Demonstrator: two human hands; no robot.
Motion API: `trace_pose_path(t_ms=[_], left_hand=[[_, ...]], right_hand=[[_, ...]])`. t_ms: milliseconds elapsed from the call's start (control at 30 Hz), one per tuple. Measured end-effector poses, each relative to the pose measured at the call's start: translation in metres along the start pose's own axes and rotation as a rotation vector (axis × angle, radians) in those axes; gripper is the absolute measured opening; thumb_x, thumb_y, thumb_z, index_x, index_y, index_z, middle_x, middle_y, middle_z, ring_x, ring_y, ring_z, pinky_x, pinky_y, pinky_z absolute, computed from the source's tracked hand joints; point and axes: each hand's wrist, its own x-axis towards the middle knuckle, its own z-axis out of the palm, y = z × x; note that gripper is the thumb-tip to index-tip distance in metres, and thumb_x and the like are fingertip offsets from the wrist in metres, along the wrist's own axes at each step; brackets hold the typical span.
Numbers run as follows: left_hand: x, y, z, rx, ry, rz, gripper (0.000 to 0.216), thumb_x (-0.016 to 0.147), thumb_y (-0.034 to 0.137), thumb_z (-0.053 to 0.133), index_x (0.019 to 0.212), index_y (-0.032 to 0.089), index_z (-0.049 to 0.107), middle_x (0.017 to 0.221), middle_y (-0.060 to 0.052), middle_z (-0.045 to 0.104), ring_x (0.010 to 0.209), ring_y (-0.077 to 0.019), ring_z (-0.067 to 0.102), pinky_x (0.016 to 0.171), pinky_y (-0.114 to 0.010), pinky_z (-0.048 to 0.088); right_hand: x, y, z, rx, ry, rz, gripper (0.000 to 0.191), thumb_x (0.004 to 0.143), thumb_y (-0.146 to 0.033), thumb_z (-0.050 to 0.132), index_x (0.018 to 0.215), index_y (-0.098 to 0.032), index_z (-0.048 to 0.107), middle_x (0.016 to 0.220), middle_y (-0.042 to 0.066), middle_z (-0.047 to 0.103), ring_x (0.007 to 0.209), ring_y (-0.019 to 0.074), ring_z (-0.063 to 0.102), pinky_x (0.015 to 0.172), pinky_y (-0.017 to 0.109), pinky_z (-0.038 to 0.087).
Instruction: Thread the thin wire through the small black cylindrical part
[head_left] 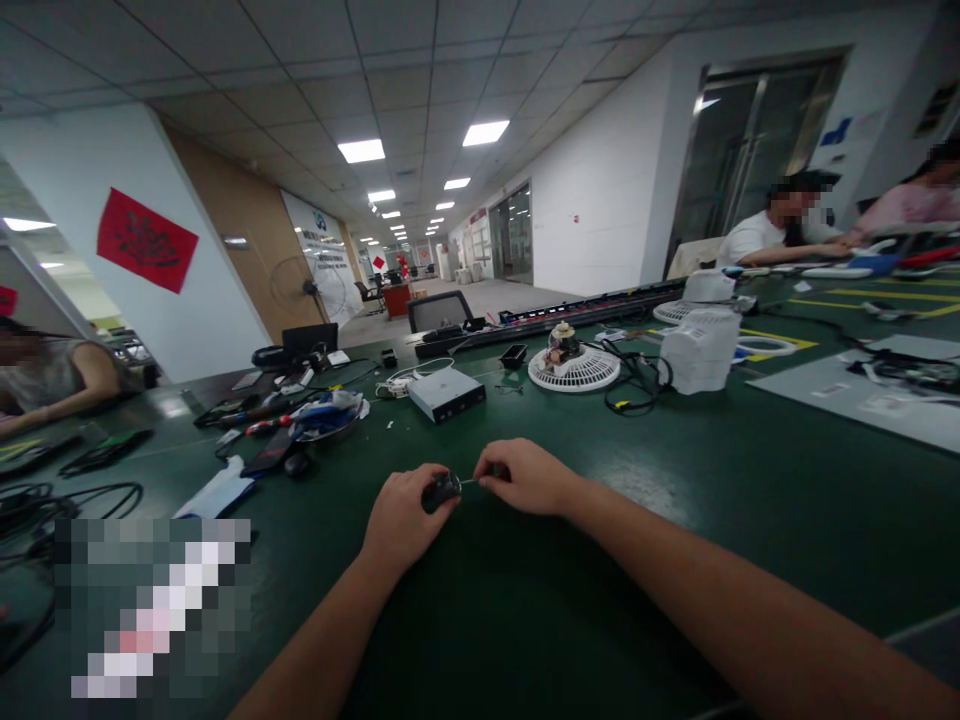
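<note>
A: What's the room like?
B: Long and open, a tiled ceiling with lit panels above and a white wall along the right. A green table fills the foreground.
A: Anyone else around it?
B: Yes. A person in a white top and a person in pink sit at the far right, and another person is at the left edge.
A: And on the table, biggest first?
B: A pale flat board at the right, with dark cables lying on it. Left of that, a white housing stands upright, and beside it a round white grille lies flat with a motor-like part on top. Further left sits a silver box, just beyond the hands.
A: How are the hands placed?
B: Both are over the near middle of the table, close together. The left hand is curled around a small dark object, its rounded end facing right. The right hand is nearly closed, thumb and finger pinching a thin light piece.
A: Where does that piece sit?
B: Between the two hands, reaching to the end of the dark object. I can't tell whether it goes inside or only touches; it's too small.
</note>
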Motion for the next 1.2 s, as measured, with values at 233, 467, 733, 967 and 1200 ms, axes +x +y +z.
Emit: trace_pose_path(t_ms=[233, 467, 733, 967, 1200], left_hand=[[0.001, -0.002, -0.001, 0.012, 0.01, 0.097, 0.033, 0.08, 0.031, 0.069, 0.112, 0.024, 0.063, 0.102, -0.003, 0.07, 0.092, -0.022, 0.062, 0.084, -0.037, 0.045], [0.001, -0.001, -0.002, 0.057, -0.085, 0.135, 0.037, 0.082, 0.034, 0.068, 0.117, 0.022, 0.063, 0.094, -0.003, 0.07, 0.087, -0.0215, 0.061, 0.081, -0.037, 0.045], [0.0, 0.004, -0.004, 0.112, -0.119, 0.205, 0.034, 0.082, 0.033, 0.068, 0.115, 0.024, 0.064, 0.093, -0.003, 0.07, 0.087, -0.0218, 0.061, 0.08, -0.037, 0.043], [0.001, 0.004, -0.002, 0.133, -0.124, 0.19, 0.034, 0.085, 0.031, 0.065, 0.118, 0.023, 0.062, 0.097, -0.004, 0.07, 0.089, -0.0223, 0.061, 0.08, -0.037, 0.042], [0.002, 0.003, 0.0, 0.139, -0.116, 0.121, 0.034, 0.086, 0.033, 0.062, 0.118, 0.024, 0.062, 0.098, -0.004, 0.071, 0.09, -0.0227, 0.062, 0.082, -0.037, 0.043]], right_hand=[[-0.001, -0.007, 0.0, -0.178, 0.004, 0.015, 0.014, 0.081, -0.018, 0.059, 0.088, -0.021, 0.071, 0.088, 0.004, 0.07, 0.079, 0.0173, 0.061, 0.07, 0.027, 0.041], [0.0, -0.007, 0.0, -0.123, -0.038, 0.099, 0.015, 0.08, -0.022, 0.059, 0.086, -0.022, 0.073, 0.084, 0.003, 0.071, 0.076, 0.0176, 0.062, 0.065, 0.027, 0.042], [0.003, 0.003, 0.002, 0.107, -0.198, 0.153, 0.013, 0.073, -0.019, 0.063, 0.081, -0.018, 0.074, 0.077, 0.001, 0.072, 0.071, 0.0153, 0.064, 0.065, 0.024, 0.046], [0.003, -0.008, 0.003, -0.05, -0.094, 0.203, 0.016, 0.076, -0.022, 0.061, 0.084, -0.021, 0.075, 0.083, 0.003, 0.073, 0.076, 0.0182, 0.065, 0.066, 0.026, 0.045], [0.002, -0.014, 0.001, -0.211, -0.1, 0.274, 0.014, 0.077, -0.025, 0.059, 0.083, -0.023, 0.071, 0.082, 0.006, 0.072, 0.074, 0.0217, 0.065, 0.061, 0.029, 0.043]])
